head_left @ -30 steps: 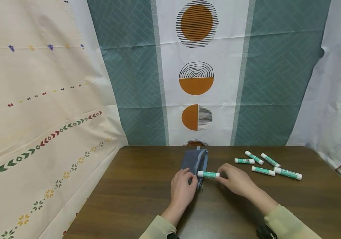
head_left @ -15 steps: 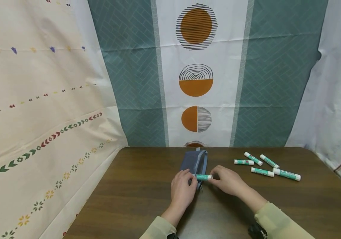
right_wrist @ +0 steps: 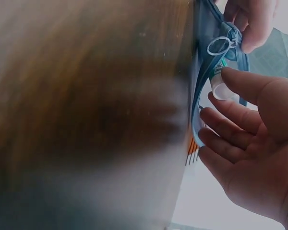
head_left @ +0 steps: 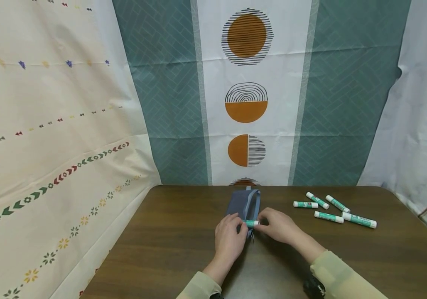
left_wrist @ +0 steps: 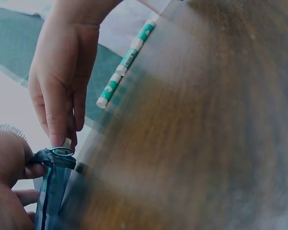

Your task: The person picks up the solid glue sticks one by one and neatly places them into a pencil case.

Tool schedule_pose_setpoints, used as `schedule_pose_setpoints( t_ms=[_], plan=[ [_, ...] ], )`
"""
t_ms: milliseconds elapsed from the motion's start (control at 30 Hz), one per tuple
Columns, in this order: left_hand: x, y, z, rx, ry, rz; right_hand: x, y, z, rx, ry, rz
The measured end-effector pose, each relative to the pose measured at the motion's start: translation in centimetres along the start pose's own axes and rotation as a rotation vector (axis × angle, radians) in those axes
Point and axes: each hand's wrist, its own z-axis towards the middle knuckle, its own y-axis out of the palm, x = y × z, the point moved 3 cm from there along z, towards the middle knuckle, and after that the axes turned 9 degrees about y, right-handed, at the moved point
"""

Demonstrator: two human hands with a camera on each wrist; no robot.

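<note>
A dark blue zip pouch [head_left: 240, 200] lies on the table with its mouth gaping toward the right. My left hand [head_left: 229, 238] grips the pouch's near edge, thumb and fingers pinching the fabric by the zipper ring [right_wrist: 220, 46]. In my right hand [head_left: 278, 226], thumb and fingertips pinch the white end of a green-and-white glue stick [right_wrist: 222, 87]. Most of that stick is inside the pouch mouth, its far part hidden by cloth and my left hand. The left wrist view shows the right hand [left_wrist: 62, 86] right at the pouch opening [left_wrist: 55, 165].
Several more green-and-white glue sticks [head_left: 328, 216] lie scattered on the right of the brown wooden table [head_left: 161, 249]; one, a thicker stick [head_left: 359, 220], is farthest right. Patterned cloth [head_left: 172, 104] hangs behind the table's far edge, with cream cloth [head_left: 67, 166] on the left.
My right hand has moved left, pushing the glue stick from in front of the pouch mouth to mostly inside it. The left hand keeps its hold on the pouch.
</note>
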Motion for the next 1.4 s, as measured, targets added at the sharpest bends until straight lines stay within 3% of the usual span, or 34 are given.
schedule_pose_setpoints(
  t_ms=[700, 1400],
  plan=[
    [0.1, -0.3, -0.1, -0.003, 0.005, -0.009, -0.5, 1.1, 0.2, -0.037, -0.064, 0.032],
    [0.1, -0.2, -0.3, 0.032, 0.022, -0.006, -1.4, 1.7, 1.6, -0.097, -0.047, 0.043]
  ],
)
